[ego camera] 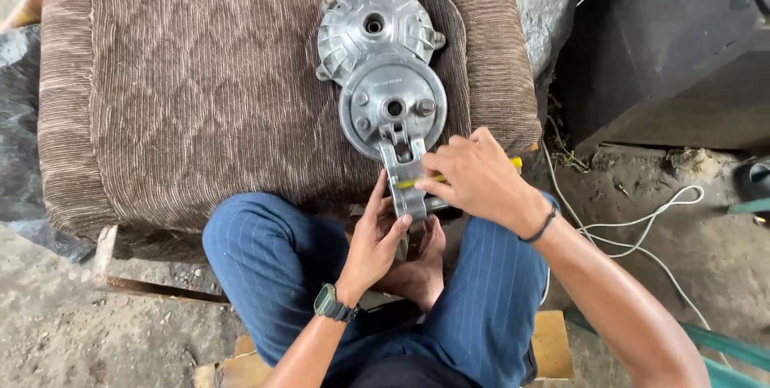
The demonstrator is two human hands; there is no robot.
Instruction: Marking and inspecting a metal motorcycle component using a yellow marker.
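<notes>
Two round grey metal hub plates lie on a brown ribbed cushion (200, 91): a finned drum cover (373, 27) farther away and a flat brake plate (393, 107) with a metal arm (403, 175) reaching toward me. My left hand (373, 239) grips the near end of that arm from the left. My right hand (477, 175) holds a yellow-handled tool (517, 163) across the arm, fingers closed around it; its tip is hidden. My knees in blue striped trousers sit below.
A white cable (642, 223) loops over the dirty concrete floor at right. A dark box (674, 51) stands at upper right, grey plastic sheeting (545, 3) beside the cushion. I sit on a low wooden stool (553, 344).
</notes>
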